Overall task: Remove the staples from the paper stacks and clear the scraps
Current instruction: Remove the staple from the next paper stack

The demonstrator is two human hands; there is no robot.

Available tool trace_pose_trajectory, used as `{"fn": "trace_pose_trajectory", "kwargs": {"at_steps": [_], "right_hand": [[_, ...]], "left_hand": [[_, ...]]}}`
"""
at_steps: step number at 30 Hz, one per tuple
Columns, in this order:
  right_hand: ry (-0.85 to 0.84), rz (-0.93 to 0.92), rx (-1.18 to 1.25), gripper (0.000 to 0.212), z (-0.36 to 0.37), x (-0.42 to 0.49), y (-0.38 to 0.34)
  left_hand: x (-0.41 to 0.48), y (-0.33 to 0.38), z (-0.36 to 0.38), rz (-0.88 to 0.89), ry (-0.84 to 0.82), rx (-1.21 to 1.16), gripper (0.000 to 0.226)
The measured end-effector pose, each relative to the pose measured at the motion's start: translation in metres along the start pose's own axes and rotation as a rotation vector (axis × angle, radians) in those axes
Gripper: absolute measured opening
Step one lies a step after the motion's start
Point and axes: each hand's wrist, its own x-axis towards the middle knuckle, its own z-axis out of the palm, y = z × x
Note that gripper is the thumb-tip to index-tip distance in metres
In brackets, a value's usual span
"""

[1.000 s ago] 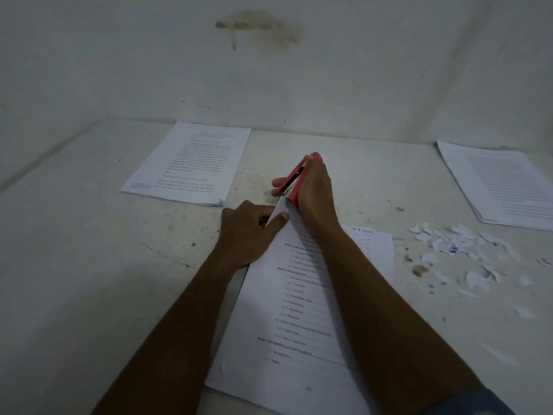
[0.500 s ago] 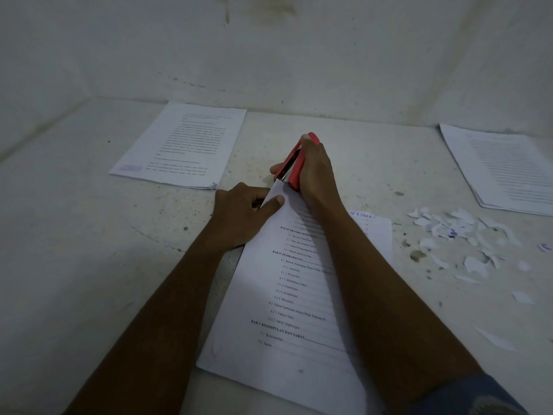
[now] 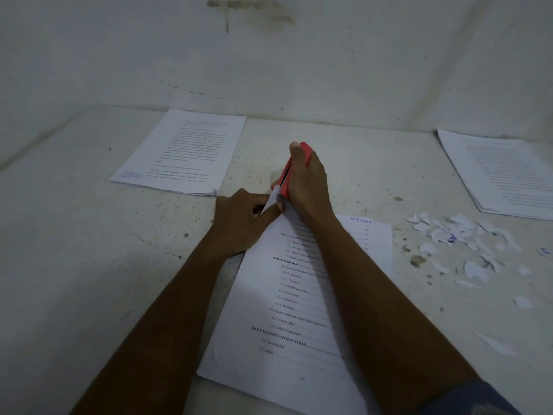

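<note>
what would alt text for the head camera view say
A right hand works a red stapler at the top corner of a printed paper stack while the left hand pinches that corner. Two more stacks lie at far left and far right, with torn paper scraps at right.

Bare bench (image 3: pixel 74 265) is left open to the left of the arms. The far left is taken by one paper stack (image 3: pixel 182 151), the far right by another (image 3: pixel 502 175). Torn scraps (image 3: pixel 460 244) are scattered across the right side; a wall (image 3: pixel 329 61) closes the back.
</note>
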Motion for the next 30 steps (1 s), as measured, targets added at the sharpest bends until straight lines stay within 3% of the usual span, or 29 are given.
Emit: {"fn": "trace_pose_trajectory", "kwargs": {"at_steps": [5, 13, 23, 27, 30], "right_hand": [[-0.022, -0.044, -0.071, 0.083, -0.0003, -0.0035, -0.0026], [0.01, -0.118, -0.115, 0.041, -0.0037, 0.0002, -0.0052], [0.037, -0.06, -0.074, 0.047, -0.0048, -0.0011, -0.0053], [0.045, -0.066, -0.084, 0.054, -0.0025, -0.0018, -0.007], [0.053, -0.061, -0.103, 0.054, -0.0004, -0.0007, -0.0068]], "left_hand": [[0.0008, -0.0047, 0.0024, 0.017, 0.019, -0.011, 0.067], [0.0009, -0.0037, 0.0037, 0.017, 0.04, -0.039, 0.068], [-0.0003, 0.0, 0.0009, 0.011, 0.035, -0.012, 0.056], [-0.0013, 0.0026, 0.0006, 0.017, 0.043, -0.012, 0.039], [-0.0011, 0.0019, 0.0012, 0.018, 0.057, -0.008, 0.049]]}}
